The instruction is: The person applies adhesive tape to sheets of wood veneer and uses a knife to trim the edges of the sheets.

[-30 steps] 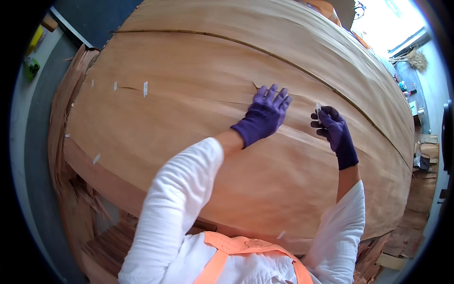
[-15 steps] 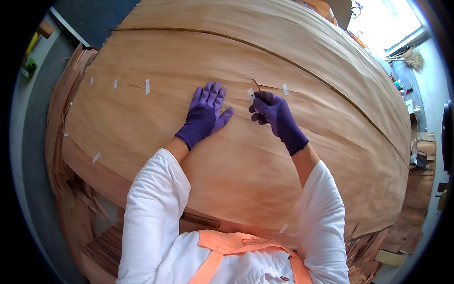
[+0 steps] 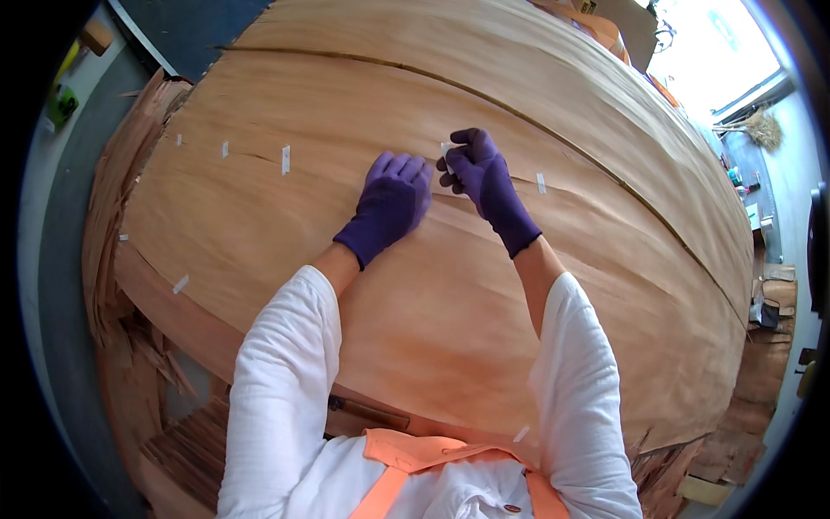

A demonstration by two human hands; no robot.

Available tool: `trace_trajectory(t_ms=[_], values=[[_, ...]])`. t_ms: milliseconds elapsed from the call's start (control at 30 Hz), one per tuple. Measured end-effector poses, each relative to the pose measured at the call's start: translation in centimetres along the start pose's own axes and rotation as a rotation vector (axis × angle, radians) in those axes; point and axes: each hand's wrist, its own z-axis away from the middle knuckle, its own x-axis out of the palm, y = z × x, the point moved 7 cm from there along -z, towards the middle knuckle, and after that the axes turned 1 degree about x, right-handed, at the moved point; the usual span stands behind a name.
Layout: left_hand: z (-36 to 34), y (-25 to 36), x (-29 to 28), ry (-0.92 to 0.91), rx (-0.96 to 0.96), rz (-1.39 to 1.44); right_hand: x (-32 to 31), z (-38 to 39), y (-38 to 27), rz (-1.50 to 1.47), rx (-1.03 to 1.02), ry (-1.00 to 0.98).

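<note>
A large sheet of tan wood veneer [image 3: 415, 320] spreads beneath both of my purple-gloved hands. My left hand [image 3: 391, 208] rests palm down on it, fingers side by side and slightly bent, with the thumb mostly hidden. Just to its right, my right hand [image 3: 488, 190] pinches a short strip of white tape [image 3: 446, 154] between thumb and fingers, at the veneer surface. Part of that strip is covered by the glove. Other tape strips stick to the veneer, one [image 3: 286, 160] left of my hands and another [image 3: 541, 183] to the right.
A long dark-edged seam [image 3: 406, 67] crosses the veneer beyond my hands. Ragged veneer stacks [image 3: 186, 450] lie below the sheet at the near left. A dark handled tool [image 3: 372, 413] sits by the near edge. At the far right are a straw broom [image 3: 761, 130] and a bright window [image 3: 718, 43].
My left hand has shifted slightly right and its spread fingers have drawn in and bent. My right hand has moved a little left and farther away, still pinching the tape.
</note>
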Motion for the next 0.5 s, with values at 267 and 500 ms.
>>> trace_trajectory(t_ms=[267,500], values=[[-0.3,-1.2,-0.3,0.123,-0.008,0.130,-0.3,-2.6,4.1,0.114,0.238,0.067],[-2.2,-1.8,-0.2,-0.075,0.007,0.079,-0.1,-2.3,4.0,0.158,0.255,0.044]])
